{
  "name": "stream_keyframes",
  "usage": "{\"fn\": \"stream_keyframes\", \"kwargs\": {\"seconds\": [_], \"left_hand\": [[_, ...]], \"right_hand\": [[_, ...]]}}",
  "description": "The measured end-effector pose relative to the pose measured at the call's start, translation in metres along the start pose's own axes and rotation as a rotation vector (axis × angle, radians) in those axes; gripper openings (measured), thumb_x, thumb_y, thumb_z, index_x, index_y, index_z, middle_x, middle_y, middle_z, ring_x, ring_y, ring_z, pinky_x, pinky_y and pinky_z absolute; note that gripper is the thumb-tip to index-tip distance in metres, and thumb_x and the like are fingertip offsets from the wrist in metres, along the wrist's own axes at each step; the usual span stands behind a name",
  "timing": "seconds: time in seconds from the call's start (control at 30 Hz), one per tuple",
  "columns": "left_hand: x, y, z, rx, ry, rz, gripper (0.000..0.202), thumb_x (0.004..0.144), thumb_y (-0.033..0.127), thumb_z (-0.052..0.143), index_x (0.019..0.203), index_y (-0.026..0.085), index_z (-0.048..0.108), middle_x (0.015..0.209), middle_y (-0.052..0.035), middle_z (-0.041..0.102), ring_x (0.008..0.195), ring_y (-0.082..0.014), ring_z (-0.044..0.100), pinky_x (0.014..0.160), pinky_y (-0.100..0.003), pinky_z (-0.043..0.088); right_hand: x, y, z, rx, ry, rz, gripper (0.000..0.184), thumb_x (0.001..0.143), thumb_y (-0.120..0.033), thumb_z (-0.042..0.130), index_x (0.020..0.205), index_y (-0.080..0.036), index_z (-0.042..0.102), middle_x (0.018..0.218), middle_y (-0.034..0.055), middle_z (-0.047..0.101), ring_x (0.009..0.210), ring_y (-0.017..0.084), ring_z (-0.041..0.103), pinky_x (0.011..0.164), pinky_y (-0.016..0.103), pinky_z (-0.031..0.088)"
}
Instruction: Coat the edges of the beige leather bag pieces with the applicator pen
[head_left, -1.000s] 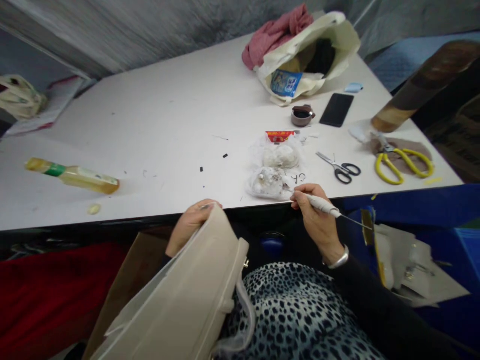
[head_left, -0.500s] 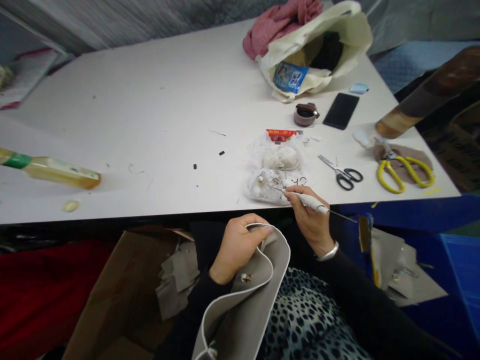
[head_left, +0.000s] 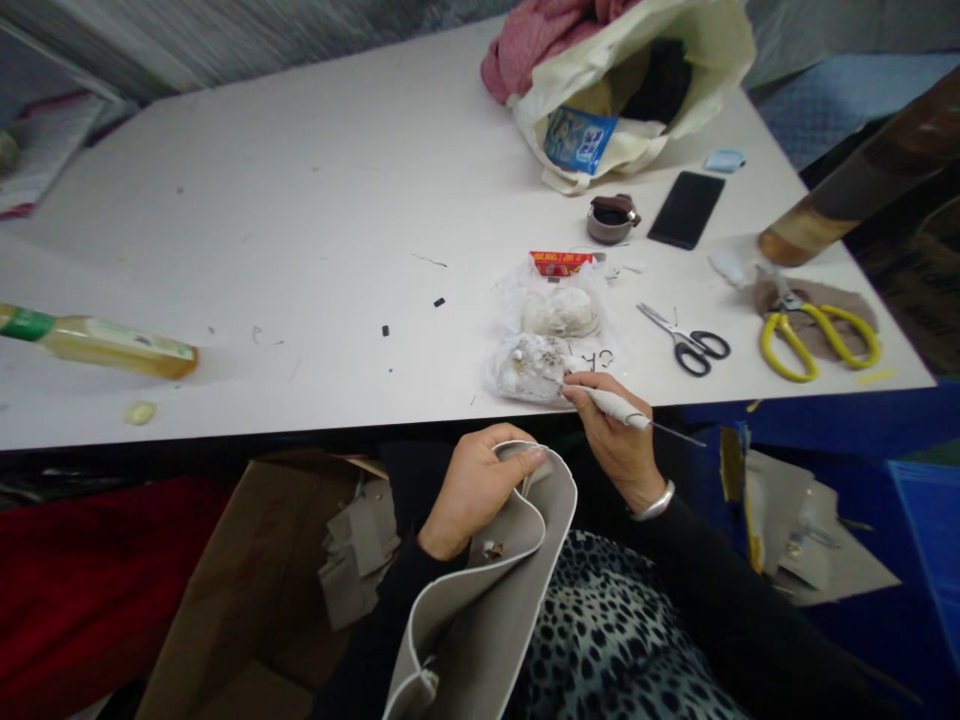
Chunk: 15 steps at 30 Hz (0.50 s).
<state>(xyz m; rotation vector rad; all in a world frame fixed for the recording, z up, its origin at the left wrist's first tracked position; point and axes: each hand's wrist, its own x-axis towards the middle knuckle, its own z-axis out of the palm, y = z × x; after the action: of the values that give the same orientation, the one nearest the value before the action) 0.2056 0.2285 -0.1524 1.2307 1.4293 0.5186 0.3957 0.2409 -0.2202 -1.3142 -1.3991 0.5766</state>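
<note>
In my left hand (head_left: 480, 483), closed with the thumb on top, is the upper edge of a grey leather-like bag piece (head_left: 517, 590). It curves in folded layers below the table edge, and a small metal fitting (head_left: 493, 549) shows on an inner layer. My right hand (head_left: 616, 440) pinches a thin awl-like metal tool with a white-wrapped handle (head_left: 616, 407). One end of its rod sticks out behind the hand. The other end points at a clear plastic bag of whitish, stained material (head_left: 527, 368) near the table edge, where the tip is hard to make out.
On the white table (head_left: 300, 230) lie black-handled scissors (head_left: 694, 350), yellow-handled shears (head_left: 817, 340), a phone (head_left: 686, 210) and a bottle (head_left: 112, 345). A cloth bag (head_left: 637, 150) stands at the back. Below are a cardboard box (head_left: 217, 590) and blue bins (head_left: 922, 540).
My right hand has shifted slightly left and the tool's tip has sunk closer to the stained material. My left hand and the grey piece have barely moved. The view has shifted a little.
</note>
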Motion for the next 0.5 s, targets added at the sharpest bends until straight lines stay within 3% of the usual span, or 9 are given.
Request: {"fn": "stream_keyframes", "kwargs": {"seconds": [0.17,0.27,0.4,0.5], "left_hand": [[-0.001,0.002,0.000,0.038,-0.024,0.018,0.018,0.082,0.033,0.075,0.085,0.016,0.077,0.082,-0.0040,0.076,0.074,-0.0179,0.065,0.071,-0.027,0.048],[-0.003,0.005,0.000,0.063,-0.033,0.022,0.017,0.081,0.032,0.075,0.085,0.016,0.077,0.082,-0.0038,0.077,0.075,-0.0181,0.066,0.072,-0.027,0.048],[-0.005,0.006,0.000,0.103,-0.050,0.038,0.014,0.082,0.030,0.074,0.084,0.016,0.078,0.083,-0.0039,0.078,0.077,-0.0187,0.068,0.073,-0.027,0.049],[-0.007,0.005,0.000,0.121,-0.063,0.036,0.015,0.083,0.031,0.074,0.085,0.017,0.078,0.083,-0.0037,0.078,0.078,-0.0193,0.069,0.072,-0.027,0.049]], "right_hand": [[0.006,-0.003,0.000,-0.121,-0.046,-0.111,0.014,0.103,-0.033,0.066,0.102,-0.021,0.073,0.097,0.0053,0.077,0.093,0.022,0.072,0.087,0.036,0.056],[0.009,-0.004,-0.001,-0.097,-0.067,-0.096,0.012,0.101,-0.033,0.068,0.101,-0.022,0.073,0.097,0.0043,0.076,0.092,0.021,0.071,0.087,0.035,0.055],[0.006,-0.004,-0.009,0.146,0.015,0.095,0.014,0.099,-0.036,0.071,0.098,-0.022,0.073,0.092,0.0021,0.074,0.084,0.019,0.070,0.081,0.033,0.056],[-0.002,-0.007,-0.019,0.415,-0.029,0.264,0.022,0.102,-0.041,0.067,0.093,-0.022,0.072,0.078,-0.0003,0.069,0.071,0.016,0.066,0.067,0.028,0.055]]}}
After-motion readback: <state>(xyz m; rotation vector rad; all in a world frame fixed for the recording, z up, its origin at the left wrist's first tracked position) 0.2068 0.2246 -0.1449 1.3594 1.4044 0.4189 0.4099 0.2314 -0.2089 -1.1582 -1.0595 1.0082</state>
